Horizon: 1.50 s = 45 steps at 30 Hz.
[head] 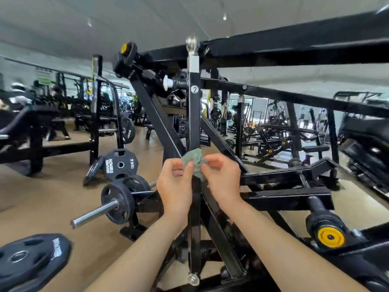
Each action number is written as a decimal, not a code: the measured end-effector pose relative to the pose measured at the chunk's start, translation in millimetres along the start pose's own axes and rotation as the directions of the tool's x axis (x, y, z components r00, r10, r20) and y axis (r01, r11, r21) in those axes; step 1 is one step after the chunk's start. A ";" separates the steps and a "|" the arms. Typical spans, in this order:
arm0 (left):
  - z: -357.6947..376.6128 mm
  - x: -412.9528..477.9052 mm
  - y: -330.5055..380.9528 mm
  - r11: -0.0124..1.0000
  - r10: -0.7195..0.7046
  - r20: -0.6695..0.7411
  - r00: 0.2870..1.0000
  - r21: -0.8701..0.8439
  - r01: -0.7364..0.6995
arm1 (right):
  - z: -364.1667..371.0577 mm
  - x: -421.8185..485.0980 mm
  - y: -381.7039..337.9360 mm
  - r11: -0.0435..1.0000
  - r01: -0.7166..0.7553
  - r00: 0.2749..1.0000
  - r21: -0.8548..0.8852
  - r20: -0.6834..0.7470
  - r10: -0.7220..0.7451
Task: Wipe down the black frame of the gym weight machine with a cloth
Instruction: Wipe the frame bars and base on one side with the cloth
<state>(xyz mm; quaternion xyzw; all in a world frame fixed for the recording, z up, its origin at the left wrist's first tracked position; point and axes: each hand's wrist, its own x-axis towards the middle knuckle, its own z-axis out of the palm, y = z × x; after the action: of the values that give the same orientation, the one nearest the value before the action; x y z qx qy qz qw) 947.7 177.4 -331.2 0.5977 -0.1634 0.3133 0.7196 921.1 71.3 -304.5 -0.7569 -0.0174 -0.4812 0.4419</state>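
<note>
A small green cloth (pixel 194 163) is bunched up between both of my hands, right in front of the black upright bar (pixel 194 123) of the weight machine. My left hand (pixel 175 184) pinches the cloth's left side with thumb and curled fingers. My right hand (pixel 223 178) pinches its right side. The cloth sits at about mid height of the upright, which carries a white "2" label (pixel 195 89) higher up. Whether the cloth touches the bar I cannot tell. Diagonal black frame bars (pixel 155 114) run up to the left behind it.
Black weight plates (pixel 121 164) lean at the left, and more sit on a steel sleeve (pixel 94 213). Another plate (pixel 31 258) is at the lower left. A yellow-capped pivot (pixel 330 237) sits at the right. Other machines fill the background on a tan floor.
</note>
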 end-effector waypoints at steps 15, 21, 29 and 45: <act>17.9 64.2 60.9 0.991 0.135 -0.010 0.991 -0.005 -0.135 | -3.8 71.2 -53.2 0.997 0.037 0.999 0.068 0.010 -0.037; 28.3 70.4 87.9 0.995 0.095 -0.010 0.995 -0.006 -0.095 | -4.6 88.9 -72.6 0.986 -0.011 0.999 0.164 0.042 0.005; 32.1 84.4 129.6 0.981 -0.122 -0.078 0.989 0.141 0.133 | -12.6 107.4 -103.0 0.987 -0.144 0.988 0.069 0.071 0.139; 21.0 138.6 247.9 0.749 -0.652 0.238 0.720 0.053 0.660 | -73.2 130.4 -219.7 0.910 -0.410 0.882 -0.062 0.227 0.413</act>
<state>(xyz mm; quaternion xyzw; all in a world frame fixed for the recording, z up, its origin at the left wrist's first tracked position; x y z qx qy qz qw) 894.5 214.7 -53.9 0.6373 -0.0330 -0.0395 0.7689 839.5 102.9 -53.5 -0.7974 0.0942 -0.2835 0.5243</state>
